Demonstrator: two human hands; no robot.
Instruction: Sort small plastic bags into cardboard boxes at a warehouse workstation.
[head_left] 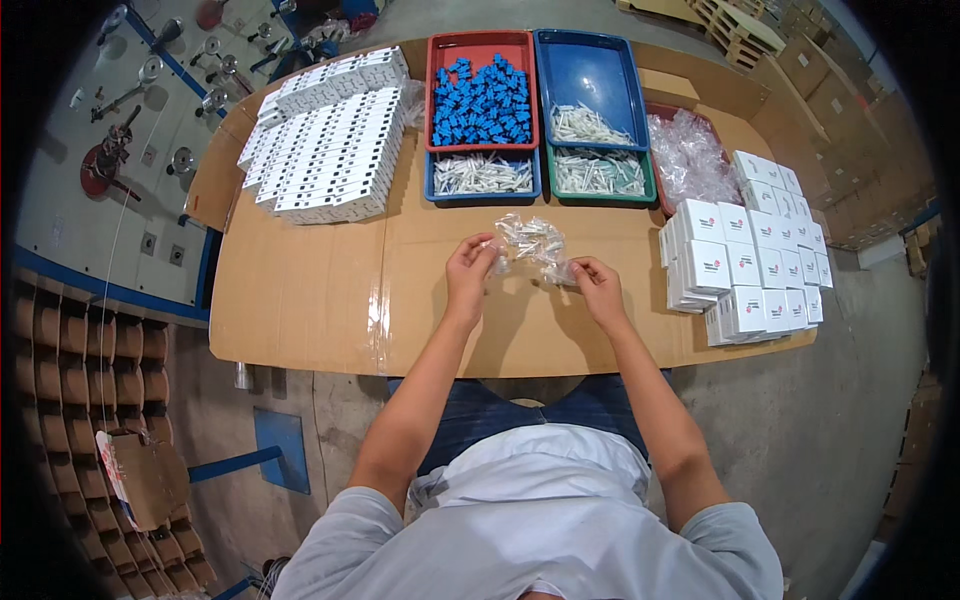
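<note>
Above the cardboard-covered table, in front of the trays, both my hands are closed on crinkled clear plastic. My left hand pinches it at the left side. With thumb and fingertips, my right hand grips it at the right. Between them is a clear plastic bag with small white pieces showing in or under it; whether it is one bag or several I cannot tell. Just beyond lie a blue tray and a green tray, both holding many slim white pieces.
A red tray of blue parts and a larger blue tray stand behind. Another red tray holds clear bags. White boxes are stacked at the left, more white boxes at the right. Cardboard walls edge the table.
</note>
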